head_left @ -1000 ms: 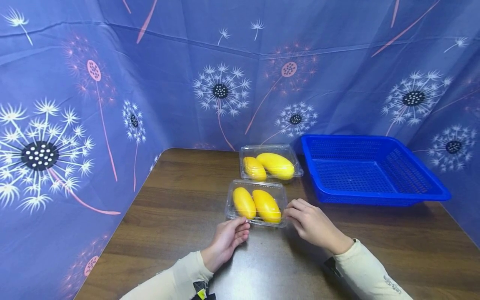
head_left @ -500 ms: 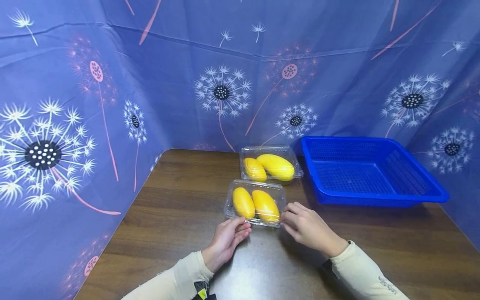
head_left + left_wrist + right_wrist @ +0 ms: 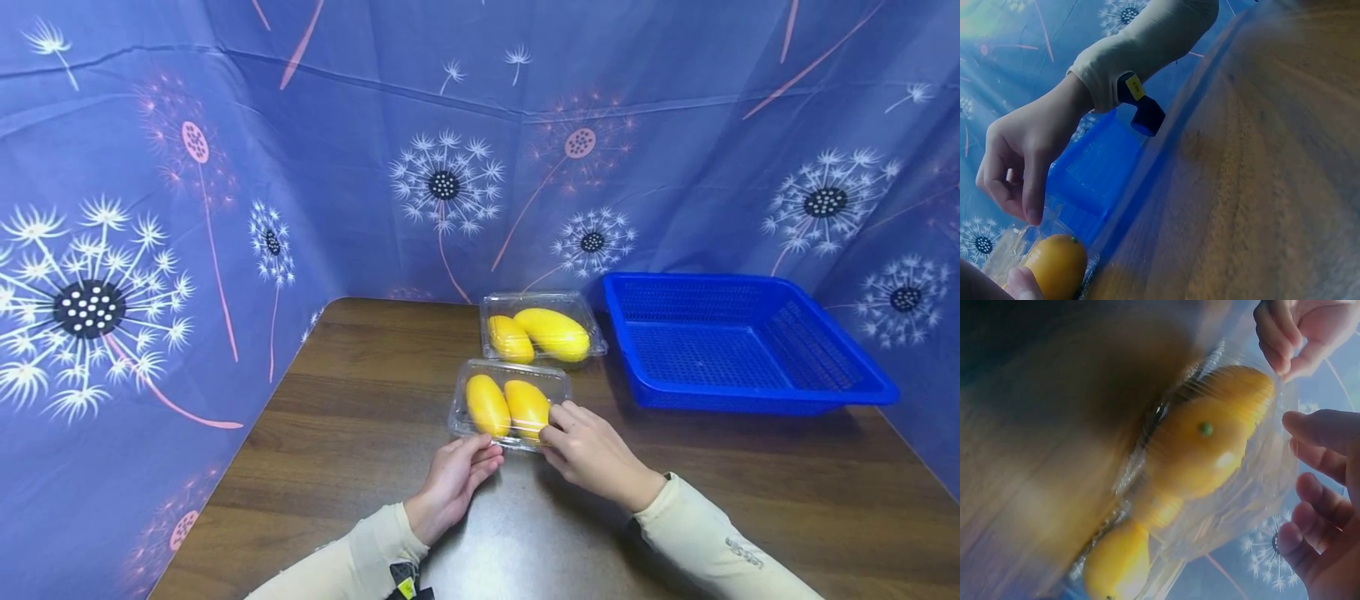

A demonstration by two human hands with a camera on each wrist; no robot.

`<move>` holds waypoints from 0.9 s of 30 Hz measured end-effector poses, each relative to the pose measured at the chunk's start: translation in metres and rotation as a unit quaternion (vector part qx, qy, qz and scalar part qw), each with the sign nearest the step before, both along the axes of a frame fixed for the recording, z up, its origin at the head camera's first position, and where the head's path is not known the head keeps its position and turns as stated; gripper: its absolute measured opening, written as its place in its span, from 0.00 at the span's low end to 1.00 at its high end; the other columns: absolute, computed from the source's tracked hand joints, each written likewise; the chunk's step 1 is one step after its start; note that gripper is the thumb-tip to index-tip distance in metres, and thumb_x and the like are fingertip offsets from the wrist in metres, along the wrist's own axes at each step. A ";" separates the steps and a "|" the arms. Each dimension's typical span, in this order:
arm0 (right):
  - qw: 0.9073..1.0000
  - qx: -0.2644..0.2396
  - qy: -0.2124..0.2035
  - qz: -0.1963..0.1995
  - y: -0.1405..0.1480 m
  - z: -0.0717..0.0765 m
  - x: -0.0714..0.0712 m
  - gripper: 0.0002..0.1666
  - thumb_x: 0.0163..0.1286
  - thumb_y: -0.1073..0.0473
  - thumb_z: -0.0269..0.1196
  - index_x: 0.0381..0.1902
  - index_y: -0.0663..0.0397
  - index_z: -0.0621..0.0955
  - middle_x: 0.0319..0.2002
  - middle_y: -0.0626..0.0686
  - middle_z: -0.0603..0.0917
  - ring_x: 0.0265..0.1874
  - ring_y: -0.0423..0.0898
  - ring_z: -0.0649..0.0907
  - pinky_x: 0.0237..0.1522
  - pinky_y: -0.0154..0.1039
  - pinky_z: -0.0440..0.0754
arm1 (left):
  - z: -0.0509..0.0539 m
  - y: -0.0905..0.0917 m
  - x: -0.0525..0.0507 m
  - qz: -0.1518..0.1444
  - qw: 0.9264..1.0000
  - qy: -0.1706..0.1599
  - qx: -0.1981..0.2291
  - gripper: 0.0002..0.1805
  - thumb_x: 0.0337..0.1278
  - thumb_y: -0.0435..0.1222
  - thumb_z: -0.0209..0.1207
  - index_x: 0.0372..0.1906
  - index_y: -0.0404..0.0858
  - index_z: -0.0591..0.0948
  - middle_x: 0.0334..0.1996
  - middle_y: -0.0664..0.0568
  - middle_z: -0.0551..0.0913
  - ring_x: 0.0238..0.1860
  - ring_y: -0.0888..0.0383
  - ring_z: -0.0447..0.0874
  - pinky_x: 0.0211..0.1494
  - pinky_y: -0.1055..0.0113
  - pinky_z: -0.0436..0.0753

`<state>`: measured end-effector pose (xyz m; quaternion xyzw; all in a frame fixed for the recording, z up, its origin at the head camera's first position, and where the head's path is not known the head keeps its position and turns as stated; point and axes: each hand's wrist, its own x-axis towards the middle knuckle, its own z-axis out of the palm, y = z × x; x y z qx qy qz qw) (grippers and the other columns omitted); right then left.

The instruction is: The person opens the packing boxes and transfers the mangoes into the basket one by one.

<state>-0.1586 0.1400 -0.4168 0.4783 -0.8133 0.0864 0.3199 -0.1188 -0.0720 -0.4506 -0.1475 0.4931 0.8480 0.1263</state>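
Observation:
In the head view, a clear plastic clamshell box holds two yellow mangoes, lid lying over them. My left hand pinches its front rim near the middle, thumb on top and fingers below. At the front right part of the same rim, my right hand pinches the edge between thumb and index finger, hiding part of the right mango. The left wrist view catches my right hand from the side, fingertips at the plastic. Close up in the right wrist view, the box covers a mango with a green stem end.
Behind it, a second clear clamshell box with two mangoes stands on the wooden table. A blue plastic basket with nothing in it sits at the right. Blue dandelion-print cloth hangs round the table's back and sides.
My right hand has moved left along the front rim, from the box's right corner toward the middle. The left hand and both boxes stay nearly in place.

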 end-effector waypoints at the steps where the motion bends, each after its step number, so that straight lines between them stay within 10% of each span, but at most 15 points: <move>1: 1.000 0.001 0.001 -0.002 -0.001 -0.001 0.000 0.14 0.45 0.61 0.75 0.24 0.50 0.78 0.27 0.47 0.69 0.25 0.44 0.68 0.25 0.34 0.67 | -0.001 0.000 0.000 0.000 1.000 0.001 0.000 0.06 0.64 0.32 0.55 0.42 0.34 0.74 0.26 0.55 0.84 0.31 0.64 0.86 0.40 0.75 0.85; 27: 0.999 0.025 0.035 0.003 -0.031 -0.008 -0.004 0.06 0.55 0.64 0.67 0.31 0.55 0.80 0.42 0.55 0.83 0.43 0.51 0.83 0.46 0.44 0.84 | 0.000 -0.001 -0.002 -0.011 1.000 0.004 -0.016 0.04 0.63 0.32 0.54 0.40 0.35 0.74 0.25 0.55 0.84 0.29 0.66 0.85 0.38 0.76 0.85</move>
